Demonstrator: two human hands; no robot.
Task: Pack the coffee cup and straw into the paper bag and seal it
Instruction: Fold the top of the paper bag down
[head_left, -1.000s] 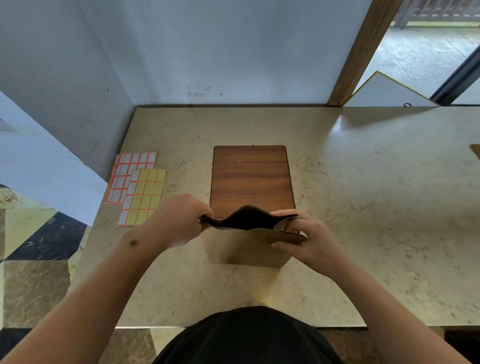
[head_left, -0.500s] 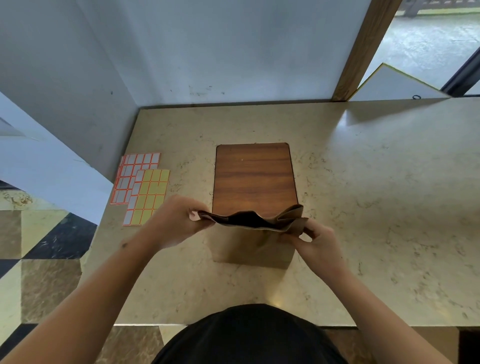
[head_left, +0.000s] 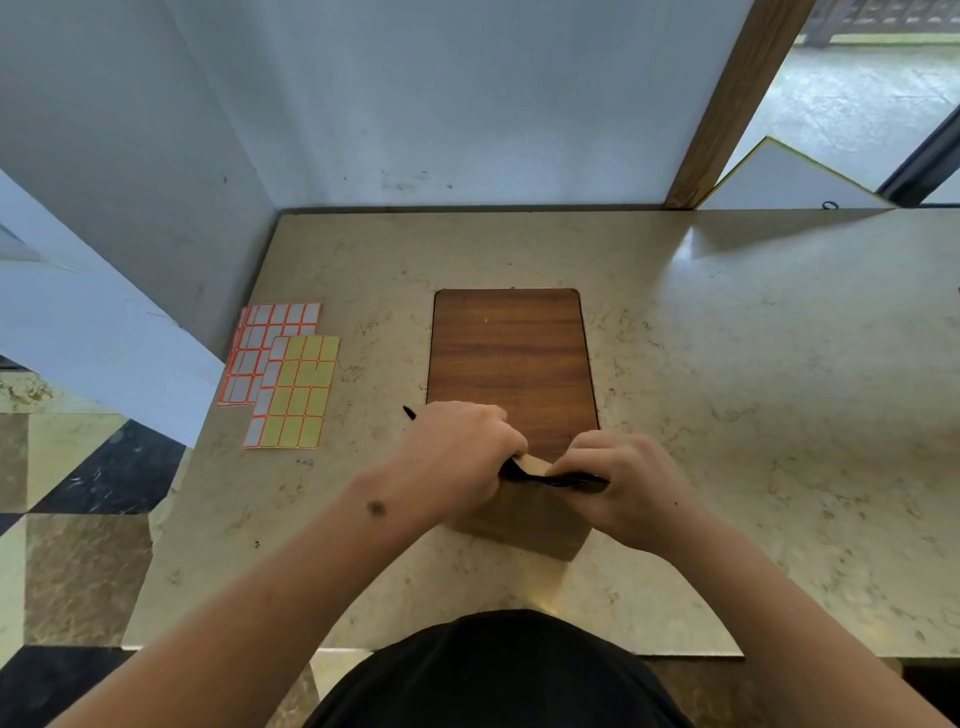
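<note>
A brown paper bag (head_left: 524, 519) stands upright on the marble counter, at the near edge of a wooden board (head_left: 511, 358). My left hand (head_left: 457, 457) and my right hand (head_left: 628, 488) both pinch the bag's top, which is pressed almost flat, with only a thin dark slit left between them. The coffee cup and straw are not visible; whatever is inside the bag is hidden. A thin dark tip (head_left: 409, 412) pokes out from behind my left hand.
Two sheets of sticker labels (head_left: 283, 374), orange-edged white and yellow, lie left of the board. The counter (head_left: 753, 389) ends at a wall behind and on the left, and its near edge is by my body. A white panel (head_left: 779, 179) leans at the back right.
The bag's mouth went from wide open to squeezed nearly flat. Both hands moved inward toward each other along the top edge.
</note>
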